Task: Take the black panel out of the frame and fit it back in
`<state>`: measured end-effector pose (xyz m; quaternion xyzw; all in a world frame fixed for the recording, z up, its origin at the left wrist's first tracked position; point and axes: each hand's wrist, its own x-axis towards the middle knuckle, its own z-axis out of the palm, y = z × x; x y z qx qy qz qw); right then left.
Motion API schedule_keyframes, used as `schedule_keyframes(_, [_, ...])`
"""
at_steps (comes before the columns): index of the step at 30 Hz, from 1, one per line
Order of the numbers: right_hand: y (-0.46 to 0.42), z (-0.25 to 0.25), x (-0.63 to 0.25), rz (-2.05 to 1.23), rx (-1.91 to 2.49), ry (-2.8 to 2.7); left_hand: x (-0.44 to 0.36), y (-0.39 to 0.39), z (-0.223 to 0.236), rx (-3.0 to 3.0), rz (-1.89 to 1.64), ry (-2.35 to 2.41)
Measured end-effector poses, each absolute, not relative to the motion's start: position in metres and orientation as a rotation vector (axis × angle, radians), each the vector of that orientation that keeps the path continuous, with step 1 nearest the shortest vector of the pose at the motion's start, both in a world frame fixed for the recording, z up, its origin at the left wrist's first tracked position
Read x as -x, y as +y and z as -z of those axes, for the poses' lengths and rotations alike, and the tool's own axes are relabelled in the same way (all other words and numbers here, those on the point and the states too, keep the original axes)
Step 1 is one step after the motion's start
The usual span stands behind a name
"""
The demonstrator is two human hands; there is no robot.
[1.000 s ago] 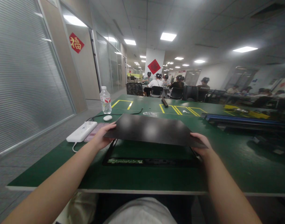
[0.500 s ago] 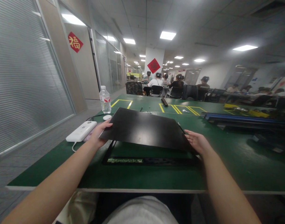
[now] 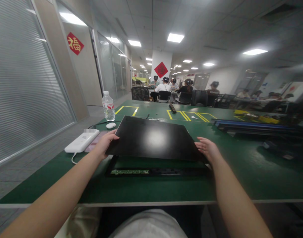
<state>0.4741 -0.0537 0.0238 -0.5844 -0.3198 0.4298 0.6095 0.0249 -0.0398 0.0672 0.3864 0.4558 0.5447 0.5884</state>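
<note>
Head view: panel (image 3: 151,138) above frame (image 3: 176,172), bottle (image 3: 108,107) beyond.

The left hand (image 3: 107,144) is holding a black panel (image 3: 153,138); across from that grip, the right hand (image 3: 208,149) is spreading its fingers at the edge. Below, a dark frame (image 3: 176,172) is lying on the table (image 3: 151,193).

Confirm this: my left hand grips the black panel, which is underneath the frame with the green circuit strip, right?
Not quite: the head view shows the black panel above the frame with the green circuit strip, not underneath. Your left hand does grip the panel.
</note>
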Motion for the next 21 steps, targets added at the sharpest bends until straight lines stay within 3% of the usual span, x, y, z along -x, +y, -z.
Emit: schedule_keyframes(21, [-0.0483,-0.0181,-0.4692,-0.786,1.456,-0.804,-0.0226,-0.0387,-0.0588,-0.899,-1.244,1.15])
